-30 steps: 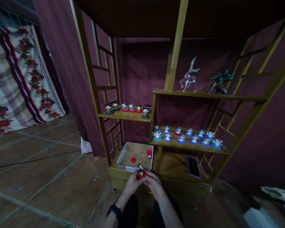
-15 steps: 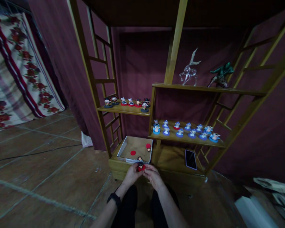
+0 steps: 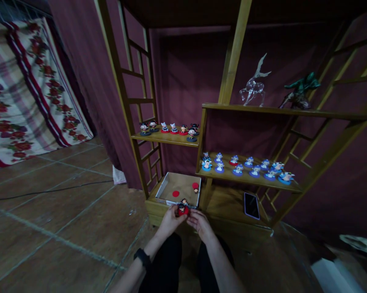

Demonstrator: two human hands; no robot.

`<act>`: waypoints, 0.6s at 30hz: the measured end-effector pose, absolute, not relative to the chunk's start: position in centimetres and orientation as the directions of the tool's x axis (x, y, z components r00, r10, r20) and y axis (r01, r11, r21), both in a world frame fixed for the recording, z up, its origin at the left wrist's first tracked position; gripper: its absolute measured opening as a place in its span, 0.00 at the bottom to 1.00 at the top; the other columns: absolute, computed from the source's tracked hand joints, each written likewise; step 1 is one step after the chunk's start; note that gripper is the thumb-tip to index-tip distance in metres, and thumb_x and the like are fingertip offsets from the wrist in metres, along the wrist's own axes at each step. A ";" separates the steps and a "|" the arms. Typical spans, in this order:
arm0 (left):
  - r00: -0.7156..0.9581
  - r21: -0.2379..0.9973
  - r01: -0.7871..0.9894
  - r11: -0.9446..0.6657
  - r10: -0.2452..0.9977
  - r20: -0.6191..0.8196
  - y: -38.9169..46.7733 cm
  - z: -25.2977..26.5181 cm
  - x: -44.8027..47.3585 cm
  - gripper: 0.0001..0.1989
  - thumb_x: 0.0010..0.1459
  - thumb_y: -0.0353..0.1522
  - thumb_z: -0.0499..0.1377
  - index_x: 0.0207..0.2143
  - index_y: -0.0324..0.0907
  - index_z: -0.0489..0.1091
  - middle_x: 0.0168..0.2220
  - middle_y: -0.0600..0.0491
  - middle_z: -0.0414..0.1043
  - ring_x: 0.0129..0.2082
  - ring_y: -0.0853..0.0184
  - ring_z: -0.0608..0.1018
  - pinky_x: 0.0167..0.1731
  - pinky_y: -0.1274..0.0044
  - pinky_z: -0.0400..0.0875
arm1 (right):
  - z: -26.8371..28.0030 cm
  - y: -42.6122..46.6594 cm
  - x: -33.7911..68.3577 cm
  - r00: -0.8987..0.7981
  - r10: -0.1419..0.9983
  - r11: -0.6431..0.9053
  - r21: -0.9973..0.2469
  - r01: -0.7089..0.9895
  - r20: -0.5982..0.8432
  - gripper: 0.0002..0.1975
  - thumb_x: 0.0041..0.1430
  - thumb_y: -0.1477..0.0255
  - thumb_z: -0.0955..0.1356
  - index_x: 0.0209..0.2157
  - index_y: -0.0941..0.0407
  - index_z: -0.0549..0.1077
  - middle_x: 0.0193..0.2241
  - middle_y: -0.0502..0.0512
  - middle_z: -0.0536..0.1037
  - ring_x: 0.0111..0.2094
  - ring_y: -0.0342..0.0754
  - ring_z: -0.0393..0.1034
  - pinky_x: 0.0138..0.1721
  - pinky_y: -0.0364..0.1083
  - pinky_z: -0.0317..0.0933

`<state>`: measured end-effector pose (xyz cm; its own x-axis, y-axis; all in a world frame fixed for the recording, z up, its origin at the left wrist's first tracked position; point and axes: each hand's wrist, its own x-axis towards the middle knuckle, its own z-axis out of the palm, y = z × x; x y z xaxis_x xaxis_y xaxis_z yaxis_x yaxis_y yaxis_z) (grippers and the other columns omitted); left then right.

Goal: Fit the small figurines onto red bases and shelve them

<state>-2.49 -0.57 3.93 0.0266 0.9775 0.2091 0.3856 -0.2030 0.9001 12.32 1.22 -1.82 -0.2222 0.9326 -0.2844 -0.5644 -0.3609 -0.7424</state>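
A small dark-haired figurine on a round red base is held in the fingers of my left hand, just in front of a shallow open cardboard box. My right hand is beside the red base, its fingers apart and the fingertips very close to it; whether they touch cannot be made out. Behind the held figurine, another figurine shows at the box's near edge. Inside the box lie a loose red disc and, farther right, a small figurine by another red disc.
Several figurines stand on the upper left shelf and the middle right shelf. A clear deer ornament and a dark green statue stand above. A phone lies on the bottom board. Wooden posts divide the unit.
The view has shifted slightly, so the shelf unit appears farther right. The figurine stays in my left hand, and my right fingers have come slightly away from its red base.
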 end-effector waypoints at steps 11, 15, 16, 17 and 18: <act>-0.003 0.753 0.515 -0.409 0.878 0.479 0.5 16.4 -4.9 0.14 0.46 0.38 0.59 0.33 0.39 0.69 0.33 0.52 0.64 0.32 0.68 0.69 0.29 0.79 0.64 | -1.5 0.9 12.7 -0.209 0.928 -0.373 -0.753 -0.543 -0.309 0.20 0.33 0.67 0.73 0.34 0.58 0.73 0.31 0.57 0.77 0.30 0.47 0.71 0.35 0.47 0.64; 0.000 0.620 0.645 -0.447 0.811 0.585 1.1 21.2 -6.4 0.13 0.46 0.40 0.59 0.31 0.39 0.69 0.29 0.53 0.63 0.31 0.69 0.68 0.30 0.78 0.63 | -2.0 0.9 12.8 -0.216 0.931 -0.366 -0.752 -0.548 -0.295 0.21 0.34 0.66 0.72 0.34 0.57 0.73 0.32 0.57 0.77 0.30 0.46 0.71 0.36 0.47 0.64; -0.005 0.602 0.659 -0.451 0.797 0.603 1.4 22.4 -6.8 0.14 0.46 0.40 0.59 0.32 0.39 0.69 0.30 0.53 0.64 0.31 0.69 0.68 0.31 0.78 0.63 | -2.0 0.9 12.9 -0.216 0.931 -0.364 -0.753 -0.548 -0.293 0.21 0.34 0.66 0.72 0.35 0.57 0.73 0.32 0.57 0.77 0.30 0.46 0.71 0.36 0.47 0.64; -0.024 0.594 0.660 -0.459 0.778 0.627 1.8 23.5 -7.1 0.15 0.46 0.40 0.59 0.33 0.38 0.69 0.30 0.53 0.64 0.31 0.68 0.68 0.32 0.77 0.64 | -2.1 0.8 12.9 -0.214 0.932 -0.363 -0.755 -0.547 -0.293 0.21 0.34 0.66 0.72 0.35 0.57 0.73 0.32 0.57 0.77 0.31 0.46 0.71 0.36 0.47 0.63; -0.039 0.596 0.648 -0.474 0.761 0.648 2.3 24.6 -7.3 0.16 0.46 0.39 0.59 0.35 0.38 0.68 0.31 0.52 0.65 0.32 0.68 0.69 0.32 0.77 0.64 | -2.1 0.8 12.9 -0.211 0.933 -0.361 -0.757 -0.545 -0.292 0.21 0.34 0.66 0.72 0.35 0.57 0.73 0.32 0.57 0.77 0.31 0.47 0.71 0.36 0.47 0.63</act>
<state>-7.30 2.30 24.63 -0.0386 0.7609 0.6478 0.6483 -0.4743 0.5957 12.90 0.78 -2.07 -0.2113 0.9327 -0.2923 -0.5451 -0.3607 -0.7568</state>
